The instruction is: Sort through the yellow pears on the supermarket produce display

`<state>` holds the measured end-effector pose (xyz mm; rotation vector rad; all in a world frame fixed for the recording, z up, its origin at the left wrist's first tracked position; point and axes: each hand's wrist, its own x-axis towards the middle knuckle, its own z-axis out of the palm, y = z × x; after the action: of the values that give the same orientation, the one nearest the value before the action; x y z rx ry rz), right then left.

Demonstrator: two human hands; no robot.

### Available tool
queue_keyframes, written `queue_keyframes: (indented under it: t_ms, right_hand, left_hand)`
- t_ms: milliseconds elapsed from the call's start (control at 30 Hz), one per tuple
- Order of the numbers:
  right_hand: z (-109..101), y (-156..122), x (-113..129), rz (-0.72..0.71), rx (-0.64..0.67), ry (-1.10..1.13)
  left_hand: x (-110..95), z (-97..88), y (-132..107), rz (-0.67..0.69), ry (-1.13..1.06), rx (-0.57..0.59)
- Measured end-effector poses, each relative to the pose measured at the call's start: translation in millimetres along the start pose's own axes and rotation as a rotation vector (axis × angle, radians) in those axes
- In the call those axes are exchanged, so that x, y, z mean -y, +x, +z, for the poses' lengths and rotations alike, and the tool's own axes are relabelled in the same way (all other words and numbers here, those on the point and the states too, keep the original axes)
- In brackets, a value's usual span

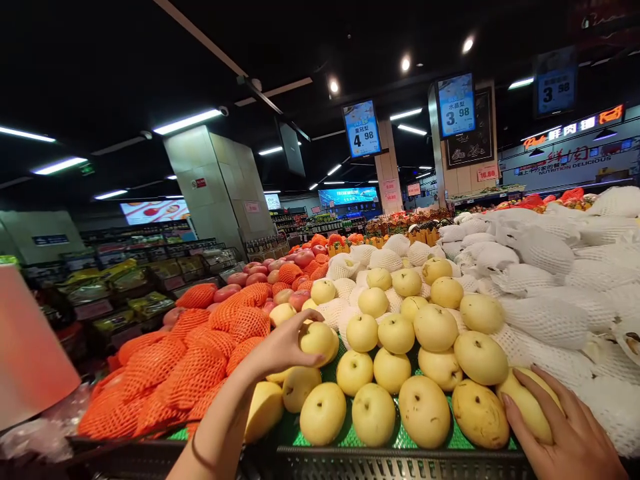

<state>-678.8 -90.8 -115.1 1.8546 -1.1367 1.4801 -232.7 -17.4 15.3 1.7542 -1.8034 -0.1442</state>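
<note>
A heap of yellow pears (397,333) lies on green matting in a black crate display. My left hand (280,347) reaches in from below and its fingers curl round one pear (317,340) at the left side of the heap. At the lower right, my right hand (570,433) wraps over another pear (525,403) at the front right corner of the heap. Both pears still rest among the others.
Orange foam-netted fruit (195,367) and red apples (255,273) lie to the left. White foam-netted fruit (545,287) fills the right side. The black crate rim (380,463) runs along the front. Price signs (361,129) hang overhead. Shelves stand far left.
</note>
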Motion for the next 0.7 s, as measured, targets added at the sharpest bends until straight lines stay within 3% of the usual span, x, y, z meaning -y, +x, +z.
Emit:
queue_keyframes:
  t_ms: [167,300,400,500,700]
  right_hand:
    - [-1,0,1,0.006,-0.019,-0.048]
    - [-2,1,3,0.015,-0.012,-0.061]
    - [-3,1,3,0.035,0.004,-0.04]
    - [-3,0,3,0.047,0.022,-0.035]
    - [-3,0,4,0.038,0.024,-0.038]
  left_hand:
    - [1,15.3,-9,0.064,-0.047,0.187]
    - [6,18.2,-11,0.072,-0.092,0.24]
    - [4,17.4,-10,0.07,-0.093,0.241]
    - [-6,20.6,-2,0.072,-0.07,0.167]
    - [-45,48.1,34,0.072,0.107,0.119]
